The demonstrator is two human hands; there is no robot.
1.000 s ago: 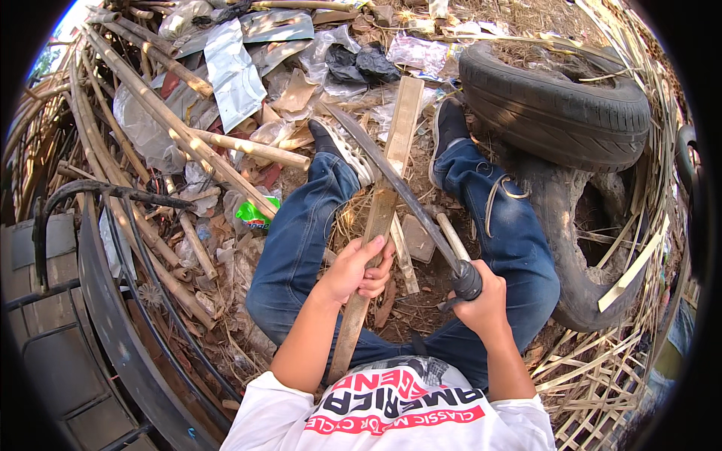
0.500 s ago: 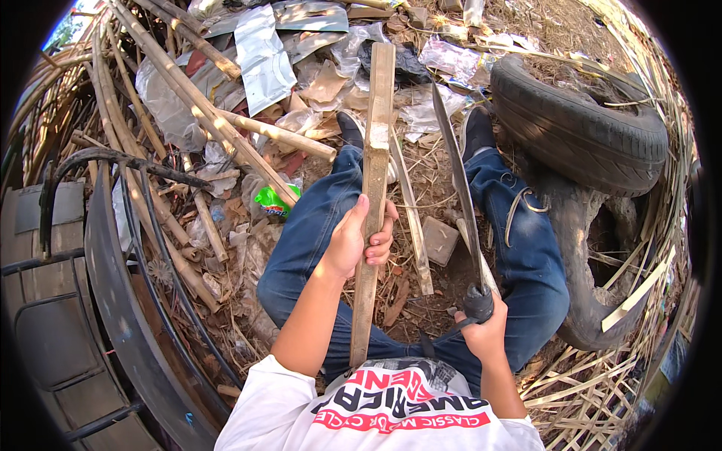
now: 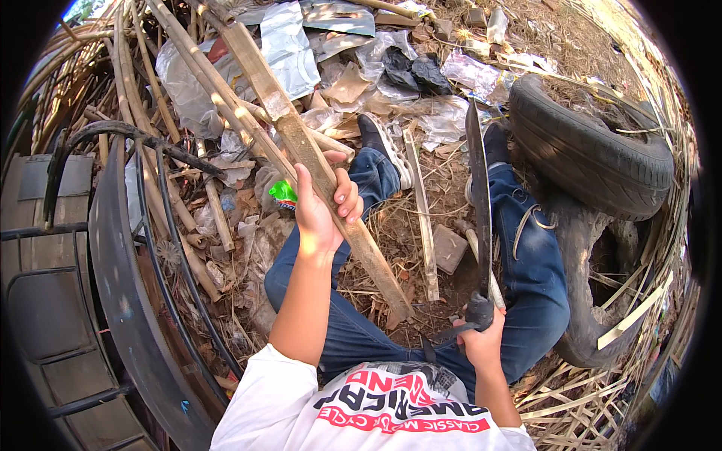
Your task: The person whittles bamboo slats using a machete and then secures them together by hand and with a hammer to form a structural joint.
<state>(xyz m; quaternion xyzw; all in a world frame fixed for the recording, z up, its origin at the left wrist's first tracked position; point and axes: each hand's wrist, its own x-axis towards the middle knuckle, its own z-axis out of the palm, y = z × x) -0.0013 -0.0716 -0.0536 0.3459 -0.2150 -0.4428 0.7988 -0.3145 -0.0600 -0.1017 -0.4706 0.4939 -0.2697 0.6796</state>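
My left hand (image 3: 323,210) is wrapped round a long, squared wooden plank (image 3: 289,124). The plank slants from the upper left down to the ground between my legs, and a pale notch shows on its upper part. In my right hand (image 3: 483,340) is a machete (image 3: 479,188), gripped by its dark wrapped handle, its long dark blade pointing away from me. Just beside the handle a pale stick (image 3: 494,287) shows; whether my hand touches it I cannot tell. Between my legs lie a thin wooden strip (image 3: 423,222) and a square block (image 3: 450,249).
At the right a worn tire (image 3: 590,146) leans over another old tire (image 3: 577,301), with split bamboo strips (image 3: 579,406) around them. Bamboo poles (image 3: 203,75) and plastic litter (image 3: 289,52) lie ahead and to the left. A dark metal-framed object (image 3: 124,301) stands close on my left.
The plank has swung from nearly upright to a slant, its far end going left and its near end going right. My left hand has moved slightly left; the machete blade points straighter ahead.
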